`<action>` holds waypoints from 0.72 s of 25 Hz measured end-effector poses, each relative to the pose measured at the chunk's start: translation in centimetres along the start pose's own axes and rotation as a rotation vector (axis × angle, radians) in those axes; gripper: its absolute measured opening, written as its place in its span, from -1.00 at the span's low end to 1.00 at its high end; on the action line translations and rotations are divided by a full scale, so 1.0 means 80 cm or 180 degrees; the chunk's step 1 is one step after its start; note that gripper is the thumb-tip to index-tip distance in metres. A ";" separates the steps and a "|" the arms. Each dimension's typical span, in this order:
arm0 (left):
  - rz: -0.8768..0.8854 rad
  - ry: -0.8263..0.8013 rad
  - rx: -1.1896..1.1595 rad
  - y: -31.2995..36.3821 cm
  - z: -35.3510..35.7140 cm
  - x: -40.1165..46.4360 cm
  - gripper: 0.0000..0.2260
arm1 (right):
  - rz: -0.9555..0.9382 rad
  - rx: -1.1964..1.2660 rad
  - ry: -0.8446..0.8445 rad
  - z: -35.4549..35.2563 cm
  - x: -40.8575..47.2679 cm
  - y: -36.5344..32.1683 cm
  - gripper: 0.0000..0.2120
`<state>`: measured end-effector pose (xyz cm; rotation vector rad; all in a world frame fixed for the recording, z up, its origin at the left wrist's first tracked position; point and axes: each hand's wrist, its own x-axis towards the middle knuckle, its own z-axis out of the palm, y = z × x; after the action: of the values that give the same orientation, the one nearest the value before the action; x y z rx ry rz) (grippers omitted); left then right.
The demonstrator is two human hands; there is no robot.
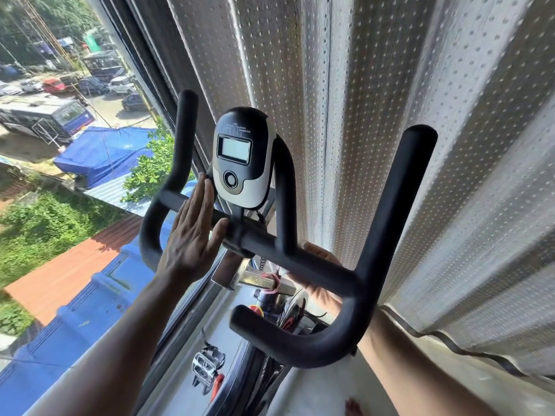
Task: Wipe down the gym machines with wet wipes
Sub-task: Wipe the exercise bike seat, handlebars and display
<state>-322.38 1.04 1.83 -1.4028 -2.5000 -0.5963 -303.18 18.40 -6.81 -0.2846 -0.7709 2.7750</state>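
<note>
A black exercise-bike handlebar (303,262) fills the middle of the head view, and a black and white console (240,163) stands upright on its cross bar. My left hand (192,235) lies flat against the left part of the cross bar with fingers straight; the fingertips touch the console's left side. My right hand (319,252) reaches from under and behind the right part of the bar and wraps it. It is mostly hidden by the bar. A bit of white wet wipe (281,270) shows at its fingers against the bar's underside.
A perforated curtain (390,115) hangs close behind the handlebar on the right. A large window (90,265) on the left looks down on roofs and a street. Below the bar I see the bike's pedal (207,366), its flywheel (289,313) and pale floor.
</note>
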 end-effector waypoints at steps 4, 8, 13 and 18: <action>0.0063 0.0055 0.0061 -0.003 0.003 0.002 -0.36 | -0.0173 -0.0287 0.0002 0.030 0.027 0.016 -0.75; 0.0098 0.0003 -0.0058 -0.009 0.005 0.002 -0.36 | -0.0120 -0.0224 0.0071 0.026 0.008 0.011 -0.45; 0.0152 -0.0051 -0.0073 -0.018 0.015 0.005 -0.36 | -0.0080 -0.0752 0.1399 0.002 -0.090 -0.010 -0.76; 0.0256 -0.0050 -0.0179 -0.023 0.018 0.005 -0.32 | -0.0480 -0.1231 0.1868 -0.003 -0.110 -0.028 -0.87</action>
<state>-324.17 1.11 0.28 -1.5256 -2.4436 -0.6465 -294.37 17.84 -4.79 -1.0068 -1.0908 2.1956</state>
